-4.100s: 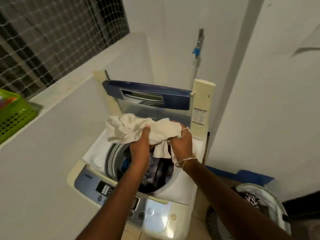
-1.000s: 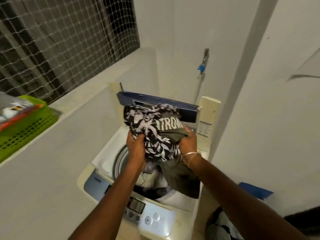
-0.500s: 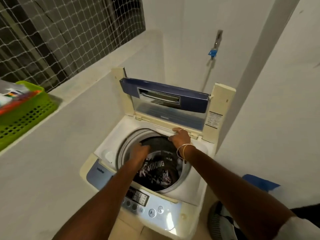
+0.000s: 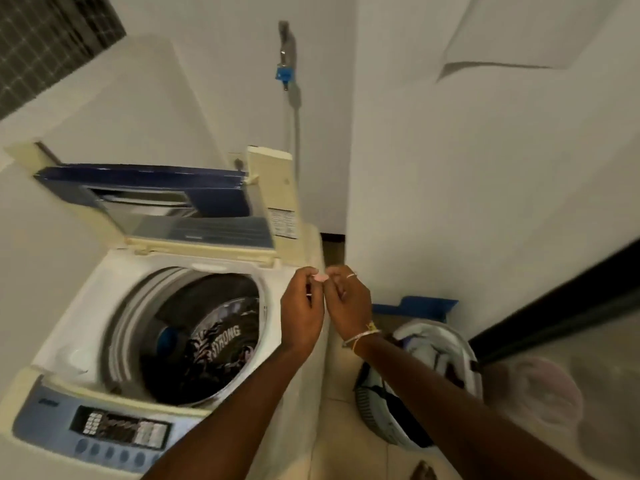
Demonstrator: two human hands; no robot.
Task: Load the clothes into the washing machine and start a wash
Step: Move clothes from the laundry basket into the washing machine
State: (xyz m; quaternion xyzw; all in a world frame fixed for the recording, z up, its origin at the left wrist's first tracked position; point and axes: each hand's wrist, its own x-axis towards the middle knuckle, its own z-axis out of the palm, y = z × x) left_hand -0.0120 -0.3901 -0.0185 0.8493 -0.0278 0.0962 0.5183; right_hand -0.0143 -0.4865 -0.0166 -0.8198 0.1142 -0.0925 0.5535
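clothes [image 4: 221,344] in drum [image 4: 119,327] | drum in washing machine [image 4: 104,289] top | lid [image 4: 194,206] upright behind drum | control panel [image 4: 117,431] before drum | laundry basket [image 4: 372,407] on floor [image 4: 341,445], right of washing machine

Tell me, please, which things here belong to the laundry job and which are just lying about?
Job in hand: washer; its open lid; clothes in the drum; panel; basket with more laundry; tap, likely the water feed.

Lying about: blue thing on the floor by the wall; netted window.
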